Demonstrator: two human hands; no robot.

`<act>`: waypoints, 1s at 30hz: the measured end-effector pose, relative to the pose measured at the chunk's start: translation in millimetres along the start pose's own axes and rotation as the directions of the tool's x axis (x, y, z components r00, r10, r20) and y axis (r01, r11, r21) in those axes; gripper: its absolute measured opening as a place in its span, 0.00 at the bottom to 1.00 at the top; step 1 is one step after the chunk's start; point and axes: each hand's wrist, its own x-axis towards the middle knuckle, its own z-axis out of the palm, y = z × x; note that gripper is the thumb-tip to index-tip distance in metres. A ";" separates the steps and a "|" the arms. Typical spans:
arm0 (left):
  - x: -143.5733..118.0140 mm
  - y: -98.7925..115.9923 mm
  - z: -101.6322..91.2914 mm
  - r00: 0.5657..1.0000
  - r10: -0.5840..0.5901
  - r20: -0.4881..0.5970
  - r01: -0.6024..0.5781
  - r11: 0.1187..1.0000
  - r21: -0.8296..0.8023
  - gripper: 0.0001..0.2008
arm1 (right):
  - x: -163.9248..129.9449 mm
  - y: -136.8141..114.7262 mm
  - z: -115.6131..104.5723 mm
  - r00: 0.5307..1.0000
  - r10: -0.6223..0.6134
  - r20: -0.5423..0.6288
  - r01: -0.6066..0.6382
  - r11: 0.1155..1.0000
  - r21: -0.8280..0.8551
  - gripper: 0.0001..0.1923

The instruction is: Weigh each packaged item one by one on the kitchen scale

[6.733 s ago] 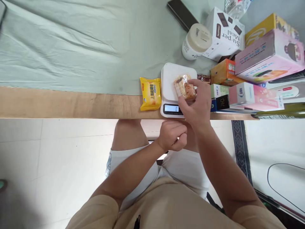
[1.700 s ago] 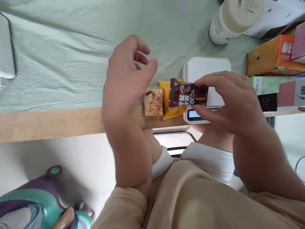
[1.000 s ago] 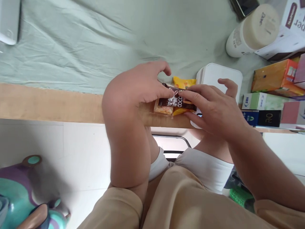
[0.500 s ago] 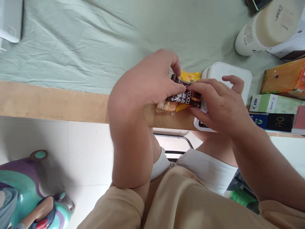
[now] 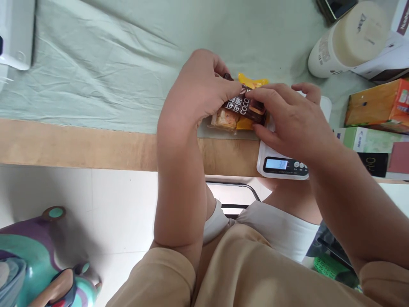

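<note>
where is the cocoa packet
Head view: the cocoa packet is above and right of centre, between left hand and right hand, partly over the yellow packet.

A dark brown packet (image 5: 245,105), printed with white COCOA lettering and white characters, lies slanted on top, its left end farther from the person than its right, gripped by the left hand (image 5: 206,91) at one end and the right hand (image 5: 295,119) at the other. Partly beneath it is a pale golden, lumpy snack (image 5: 225,119) in a clear wrapper, its near part showing. Just right of that snack, a glossy yellow packet (image 5: 244,124) sticks out past both long edges of the brown one.
</note>
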 end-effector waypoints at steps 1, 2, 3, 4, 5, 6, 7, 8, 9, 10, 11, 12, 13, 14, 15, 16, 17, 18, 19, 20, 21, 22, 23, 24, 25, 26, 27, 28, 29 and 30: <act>-0.3 -0.1 -0.3 1.000 0.007 -0.017 -0.007 1.000 0.019 0.13 | 1.4 0.6 -1.7 1.000 0.002 0.011 -0.002 1.000 0.012 0.29; -1.1 -0.2 -0.9 1.000 0.016 -0.025 -0.015 0.999 0.039 0.16 | 2.0 1.0 -3.1 1.000 0.002 0.014 -0.002 1.000 0.023 0.28; -2.3 -0.3 -1.5 1.000 0.028 -0.014 -0.027 0.998 0.060 0.19 | 2.1 1.4 -4.2 1.000 0.001 0.013 -0.002 0.999 0.032 0.27; -3.8 -0.3 -2.2 0.999 0.036 0.001 -0.036 0.996 0.081 0.21 | 1.8 1.7 -4.9 1.000 0.003 0.011 -0.004 0.999 0.038 0.26; -5.3 -0.2 -2.7 0.999 0.037 0.014 -0.039 0.994 0.102 0.22 | 1.2 2.0 -5.2 1.000 0.006 0.009 -0.007 0.999 0.043 0.26; -6.9 0.2 -3.1 0.999 0.037 0.017 -0.039 0.992 0.121 0.21 | 0.5 2.4 -5.2 1.000 0.009 0.009 -0.010 0.999 0.047 0.25; -8.4 0.8 -3.3 0.999 0.037 0.012 -0.038 0.989 0.141 0.20 | -0.2 2.9 -4.9 1.000 0.011 0.008 -0.011 0.999 0.052 0.25; -9.8 1.5 -3.3 0.999 0.038 0.004 -0.038 0.986 0.161 0.19 | -0.8 3.5 -4.5 1.000 0.009 0.005 -0.010 0.998 0.058 0.25; -11.0 2.2 -3.4 0.999 0.038 -0.002 -0.037 0.983 0.180 0.18 | -1.3 4.5 -3.9 1.000 0.005 0.002 -0.005 0.998 0.063 0.25; -12.0 2.9 -3.6 0.999 0.033 -0.011 -0.030 0.981 0.194 0.18 | -1.9 5.8 -3.3 1.000 -0.002 -0.001 0.002 0.998 0.066 0.25; -12.8 3.3 -4.1 1.000 0.022 -0.011 -0.020 0.979 0.205 0.19 | -2.4 7.4 -2.6 1.000 -0.014 -0.008 0.015 0.998 0.067 0.25; -13.5 3.4 -4.9 1.000 0.010 -0.007 -0.008 0.977 0.212 0.21 | -3.1 9.2 -2.0 0.999 -0.029 -0.021 0.030 0.997 0.066 0.25; -14.1 3.1 -6.1 1.000 -0.002 0.003 0.001 0.976 0.218 0.22 | -3.8 11.1 -1.4 0.998 -0.043 -0.036 0.045 0.997 0.063 0.26; -14.6 2.5 -7.6 1.000 -0.010 0.024 0.004 0.974 0.225 0.24 | -4.6 12.8 -0.9 0.997 -0.054 -0.052 0.057 0.997 0.057 0.27; -15.2 1.7 -9.1 0.998 -0.013 0.055 0.000 0.972 0.235 0.26 | -5.3 14.2 -0.3 0.996 -0.061 -0.063 0.064 0.997 0.051 0.27; -15.7 0.7 -10.5 0.996 -0.016 0.091 -0.007 0.969 0.247 0.28 | -5.9 15.0 0.2 0.996 -0.061 -0.067 0.064 0.997 0.044 0.28; -16.2 -0.4 -11.7 0.992 -0.018 0.125 -0.016 0.965 0.261 0.29 | -6.2 15.2 0.6 0.997 -0.054 -0.061 0.057 0.998 0.040 0.28; -16.6 -1.3 -12.3 0.988 -0.022 0.152 -0.021 0.961 0.276 0.30 | -6.2 14.9 1.0 0.998 -0.044 -0.049 0.045 0.998 0.039 0.27; -16.8 -2.2 -12.5 0.985 -0.028 0.173 -0.023 0.958 0.285 0.32 | -5.9 14.0 1.3 0.999 -0.030 -0.039 0.032 0.999 0.041 0.26; -16.8 -2.9 -12.3 0.982 -0.031 0.184 -0.023 0.959 0.283 0.32 | -5.5 12.7 1.3 0.999 -0.014 -0.034 0.016 0.999 0.047 0.26; -16.6 -3.4 -11.7 0.981 -0.029 0.190 -0.025 0.961 0.276 0.33 | -5.1 11.2 1.1 0.999 0.000 -0.034 0.002 0.999 0.055 0.25; -16.5 -3.6 -11.1 0.981 -0.019 0.194 -0.034 0.963 0.267 0.33 | -5.0 9.6 0.5 0.999 0.011 -0.044 -0.008 0.998 0.062 0.25; -16.4 -3.5 -10.6 0.981 -0.008 0.195 -0.044 0.964 0.263 0.33 | -5.6 8.0 -0.6 0.998 0.017 -0.063 -0.013 0.998 0.064 0.26; -16.7 -3.0 -10.2 0.979 0.001 0.202 -0.056 0.963 0.264 0.34 | -7.2 6.4 -2.3 0.996 0.013 -0.093 -0.007 0.998 0.064 0.26; -17.3 -2.0 -10.0 0.979 0.005 0.205 -0.062 0.960 0.274 0.34 | -10.2 4.9 -4.5 0.991 0.001 -0.131 0.007 0.998 0.060 0.26; -18.3 -0.7 -10.0 0.980 0.006 0.197 -0.062 0.957 0.283 0.33 | -14.8 3.6 -6.8 0.984 -0.017 -0.177 0.028 0.998 0.062 0.25; -19.7 0.9 -10.1 0.983 0.016 0.185 -0.069 0.957 0.283 0.33 | -21.3 2.5 -9.0 0.971 -0.033 -0.235 0.052 0.996 0.073 0.25; -21.2 2.8 -10.1 0.986 0.040 0.159 -0.083 0.957 0.277 0.32 | -29.5 1.6 -10.6 0.953 -0.046 -0.299 0.079 0.992 0.099 0.25; -22.7 4.9 -9.8 0.989 0.077 0.129 -0.110 0.955 0.274 0.30 | -39.5 1.0 -11.3 0.930 -0.052 -0.363 0.109 0.984 0.138 0.26; -23.9 7.0 -9.0 0.987 0.134 0.092 -0.154 0.950 0.272 0.28 | -51.1 1.0 -10.7 0.906 -0.044 -0.422 0.135 0.973 0.188 0.27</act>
